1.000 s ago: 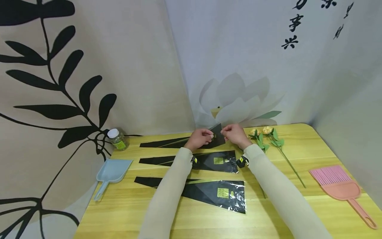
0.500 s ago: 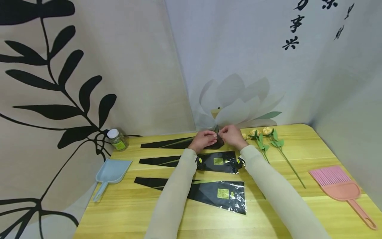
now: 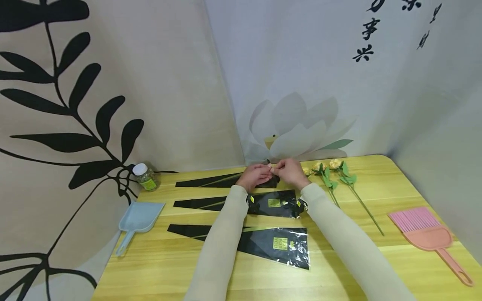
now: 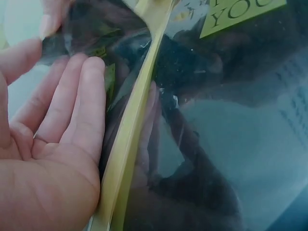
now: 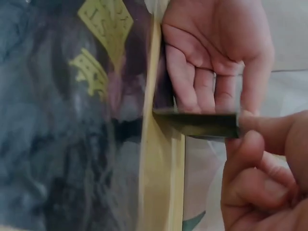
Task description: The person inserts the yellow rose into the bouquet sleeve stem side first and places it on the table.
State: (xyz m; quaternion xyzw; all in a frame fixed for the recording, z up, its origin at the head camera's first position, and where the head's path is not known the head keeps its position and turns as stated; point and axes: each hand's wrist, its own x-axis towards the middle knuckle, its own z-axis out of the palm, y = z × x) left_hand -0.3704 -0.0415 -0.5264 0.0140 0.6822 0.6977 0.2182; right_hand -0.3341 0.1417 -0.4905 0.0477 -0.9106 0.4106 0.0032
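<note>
At the back of the table lies a black flower-wrapping sleeve [image 3: 211,180] with a gold stripe along it. Both hands meet at its wide right end. My right hand [image 3: 291,172] pinches a corner of a dark flap [image 5: 202,124] that stands off the sleeve, thumb against finger. Under that flap the left hand [image 3: 255,175] holds its fingers straight, fingertips at the flap and thumb tip by the same corner. Two more black sleeves lie nearer the front, a middle sleeve [image 3: 276,205] and a front sleeve [image 3: 271,244], both with gold print and clear shiny film at the wide end.
Yellow artificial roses [image 3: 335,164] with green stems lie right of the hands. A pink brush [image 3: 429,236] rests at the right edge. On the left are a blue dustpan [image 3: 140,216] and a white-lidded jar [image 3: 147,179]. A printed cloth hangs behind the table.
The hands have come together at the far sleeve's wide end. Its upper corner, raised between them a second ago, is now folded down and mostly hidden behind the fingers.
</note>
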